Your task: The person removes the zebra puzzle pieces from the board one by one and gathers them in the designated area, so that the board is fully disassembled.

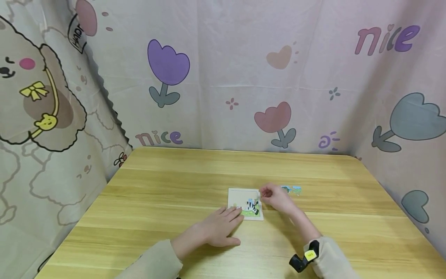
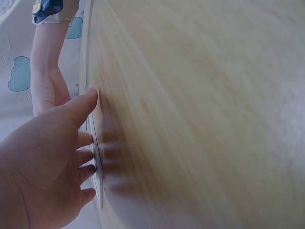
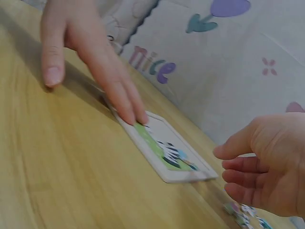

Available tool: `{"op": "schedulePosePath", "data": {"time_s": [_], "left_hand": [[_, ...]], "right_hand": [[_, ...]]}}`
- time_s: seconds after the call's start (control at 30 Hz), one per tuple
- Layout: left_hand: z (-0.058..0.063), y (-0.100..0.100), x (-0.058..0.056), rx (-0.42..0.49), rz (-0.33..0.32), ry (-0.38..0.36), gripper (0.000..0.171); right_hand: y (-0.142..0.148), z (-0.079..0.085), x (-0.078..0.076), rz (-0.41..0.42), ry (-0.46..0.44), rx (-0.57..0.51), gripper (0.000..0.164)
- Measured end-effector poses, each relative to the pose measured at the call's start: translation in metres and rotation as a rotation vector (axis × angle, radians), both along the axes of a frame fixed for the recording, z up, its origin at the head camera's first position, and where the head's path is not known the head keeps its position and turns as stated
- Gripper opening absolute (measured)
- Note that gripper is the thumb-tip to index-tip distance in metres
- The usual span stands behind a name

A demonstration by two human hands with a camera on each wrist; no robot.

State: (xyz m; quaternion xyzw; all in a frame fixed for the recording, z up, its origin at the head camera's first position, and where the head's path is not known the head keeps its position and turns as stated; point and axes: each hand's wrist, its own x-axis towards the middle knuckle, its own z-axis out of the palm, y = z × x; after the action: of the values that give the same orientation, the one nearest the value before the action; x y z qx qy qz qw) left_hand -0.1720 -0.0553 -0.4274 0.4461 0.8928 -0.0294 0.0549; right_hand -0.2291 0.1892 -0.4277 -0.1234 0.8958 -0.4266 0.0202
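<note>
A small square puzzle board (image 1: 239,192) with a pale frame lies on the table, a zebra picture (image 1: 253,208) filling its lower right part. My left hand (image 1: 223,226) rests on the board's lower left with its fingers extended, thumb out over the wood; the left wrist view shows the fingertips touching the board edge. At the upper right edge of the board, my right hand (image 1: 277,198) has its thumb and fingers curled together. A small pale puzzle piece (image 1: 258,195) shows at those fingertips, mostly hidden. In the right wrist view that hand (image 3: 271,164) hovers just beyond the board's corner.
Loose puzzle pieces (image 1: 297,190) lie on the table just behind and right of my right hand. The wooden table (image 1: 167,174) reaches back to a printed curtain (image 1: 216,77), with more curtain at both sides. A black camera (image 1: 303,259) is strapped to the right wrist.
</note>
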Motion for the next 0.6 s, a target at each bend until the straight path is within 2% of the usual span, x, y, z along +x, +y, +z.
{"op": "schedulePosePath", "data": {"time_s": [0.13,0.4,0.6], "left_hand": [[0.000,0.003,-0.001,-0.008,-0.013,0.020,0.073],[0.001,0.017,-0.002,-0.042,-0.067,0.045,0.076],[0.000,0.025,-0.003,-0.064,-0.073,0.042,0.075]], "right_hand": [[-0.009,-0.003,0.000,0.041,-0.017,0.020,0.025],[-0.017,-0.007,0.000,0.153,0.022,0.102,0.032],[-0.019,-0.006,0.001,0.163,0.024,0.159,0.034]]}}
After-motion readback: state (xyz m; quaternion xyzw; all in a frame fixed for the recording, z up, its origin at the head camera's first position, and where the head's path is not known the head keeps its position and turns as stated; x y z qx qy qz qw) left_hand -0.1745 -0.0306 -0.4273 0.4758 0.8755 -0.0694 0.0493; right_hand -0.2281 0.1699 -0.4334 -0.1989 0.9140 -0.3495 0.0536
